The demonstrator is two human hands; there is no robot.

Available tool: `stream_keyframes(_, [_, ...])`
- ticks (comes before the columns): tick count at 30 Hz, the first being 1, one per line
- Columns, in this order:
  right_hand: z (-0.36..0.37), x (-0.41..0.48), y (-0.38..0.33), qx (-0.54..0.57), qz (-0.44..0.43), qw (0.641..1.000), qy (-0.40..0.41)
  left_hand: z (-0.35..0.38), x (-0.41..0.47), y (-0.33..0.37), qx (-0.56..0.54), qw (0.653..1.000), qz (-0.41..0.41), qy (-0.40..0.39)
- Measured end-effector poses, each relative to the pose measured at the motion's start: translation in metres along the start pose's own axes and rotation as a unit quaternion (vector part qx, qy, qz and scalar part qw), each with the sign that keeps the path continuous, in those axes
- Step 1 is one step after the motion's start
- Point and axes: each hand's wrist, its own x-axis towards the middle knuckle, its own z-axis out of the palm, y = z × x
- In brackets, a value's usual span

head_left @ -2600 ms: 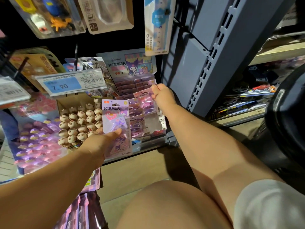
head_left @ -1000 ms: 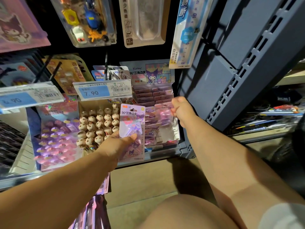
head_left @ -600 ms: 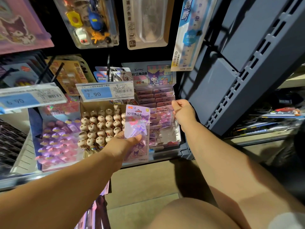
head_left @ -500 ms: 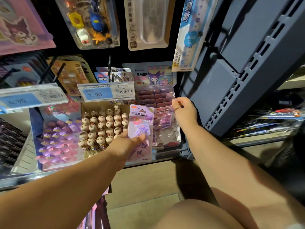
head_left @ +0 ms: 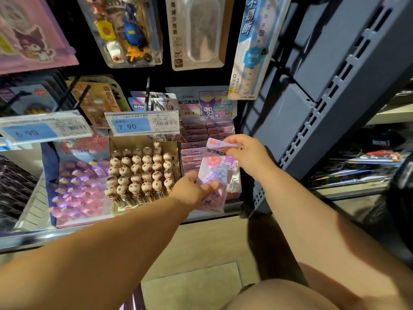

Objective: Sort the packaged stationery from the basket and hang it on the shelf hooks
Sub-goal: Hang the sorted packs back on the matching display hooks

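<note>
A purple pack of corner clips [head_left: 215, 173] with a cartoon print is held between both hands in front of its display box [head_left: 207, 130] on the low shelf. My left hand [head_left: 192, 190] grips the pack's lower part, thumb across its front. My right hand [head_left: 247, 154] pinches the pack's top header edge, which bends forward. Behind the pack, the display box holds several rows of the same purple packs. The basket is out of view.
A box of round-headed pens [head_left: 140, 171] stands left of the display box, with a tray of pink and purple items [head_left: 76, 182] further left. Price tags [head_left: 142, 125] hang on hooks above. Blister packs [head_left: 196, 32] hang higher up. A grey shelf upright [head_left: 330, 90] rises at right.
My left hand carried the pack rightward to the display box. My right hand left the packs in the box and took hold of the pack's top edge.
</note>
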Motion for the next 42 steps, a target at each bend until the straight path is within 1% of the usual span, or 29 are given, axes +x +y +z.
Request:
stream_keyframes(2, [-0.003, -0.001, -0.002, 0.007, -0.001, 1.000, 0.020, -0.001, 0.002, 0.003, 0.058, 0.995, 0.061, 0.059])
stream_keyframes(4, [-0.007, -0.001, -0.003, 0.007, 0.000, 0.999, 0.037, -0.004, 0.004, 0.005, 0.095, 0.986, 0.093, 0.104])
stream_keyframes(7, [-0.013, -0.004, -0.003, 0.005, -0.002, 0.998, 0.056, -0.009, 0.009, 0.004, 0.108, 0.984, 0.079, 0.121])
stream_keyframes(9, [-0.011, -0.005, -0.001, -0.006, -0.004, 0.998, 0.069, -0.012, 0.010, 0.005, 0.145, 0.979, 0.076, 0.119])
stream_keyframes(12, [-0.007, -0.006, -0.002, -0.015, -0.011, 0.994, 0.105, -0.014, 0.012, 0.009, 0.191, 0.969, 0.082, 0.137])
stream_keyframes(14, [-0.007, -0.007, -0.005, -0.004, -0.019, 0.990, 0.138, -0.015, 0.013, 0.010, 0.190, 0.969, 0.079, 0.139])
stream_keyframes(17, [-0.007, -0.012, -0.010, -0.057, -0.052, 0.979, 0.190, -0.015, 0.014, 0.010, 0.166, 0.973, 0.072, 0.147])
stream_keyframes(19, [-0.006, -0.013, -0.011, -0.064, -0.064, 0.975, 0.202, -0.018, 0.015, 0.009, 0.154, 0.973, 0.065, 0.157])
stream_keyframes(22, [-0.004, -0.010, -0.008, -0.054, -0.068, 0.978, 0.191, -0.020, 0.017, 0.009, 0.170, 0.970, 0.061, 0.163])
stream_keyframes(26, [-0.003, -0.003, -0.002, -0.028, -0.037, 0.990, 0.130, -0.019, 0.016, 0.013, 0.168, 0.968, 0.065, 0.173])
stream_keyframes(29, [-0.002, 0.003, 0.004, -0.033, -0.023, 0.995, 0.087, -0.019, 0.014, 0.017, 0.177, 0.968, 0.064, 0.169])
stream_keyframes(32, [-0.003, 0.011, 0.010, -0.024, -0.004, 0.998, 0.061, -0.020, 0.015, 0.019, 0.186, 0.967, 0.059, 0.164])
stream_keyframes(36, [-0.001, 0.019, 0.017, -0.032, 0.020, 0.998, 0.049, -0.024, 0.017, 0.020, 0.185, 0.969, 0.053, 0.156])
stream_keyframes(42, [0.001, 0.027, 0.018, -0.043, 0.030, 0.997, 0.052, -0.026, 0.019, 0.019, 0.161, 0.974, 0.050, 0.149])
